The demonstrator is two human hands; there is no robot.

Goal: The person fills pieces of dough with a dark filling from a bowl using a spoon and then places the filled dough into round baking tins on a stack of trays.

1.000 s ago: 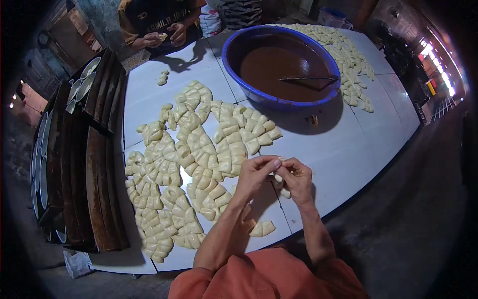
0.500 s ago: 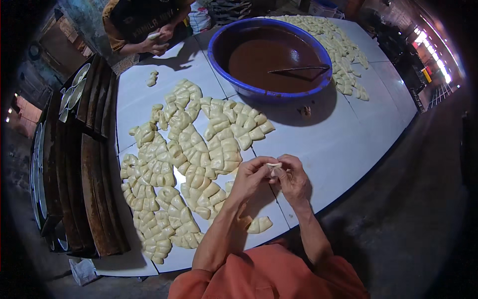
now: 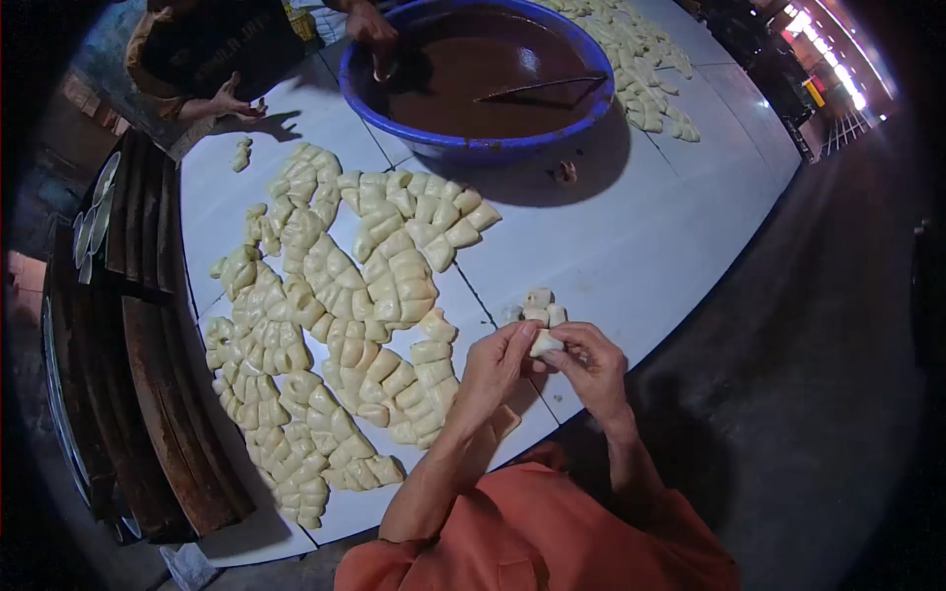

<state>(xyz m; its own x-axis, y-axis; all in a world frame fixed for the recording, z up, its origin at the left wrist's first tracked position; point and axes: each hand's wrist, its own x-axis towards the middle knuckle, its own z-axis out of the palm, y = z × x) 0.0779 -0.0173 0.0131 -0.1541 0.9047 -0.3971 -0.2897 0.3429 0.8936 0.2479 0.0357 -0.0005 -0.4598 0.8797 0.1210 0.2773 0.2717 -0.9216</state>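
Note:
Both my hands are together near the table's right front edge. My left hand and my right hand pinch a small pale dough piece between thumbs and fingers. Just beyond my fingertips lie a few small white lumps, partly hidden by the hands. To the left, many glossy cut dough pieces are spread in joined strips. One strip comes close to my left wrist, and a bit of dough shows beside that forearm.
A blue basin of brown filling with a stick in it stands at the back. A co-worker's hand reaches into it; their other hand is spread over the table. More dough lies back right. Dark stacked trays line the left.
The view has shifted, moving the table leftward. White lumps now show beyond my fingers, which still hold dough. The co-worker's hands have parted, one now over the basin.

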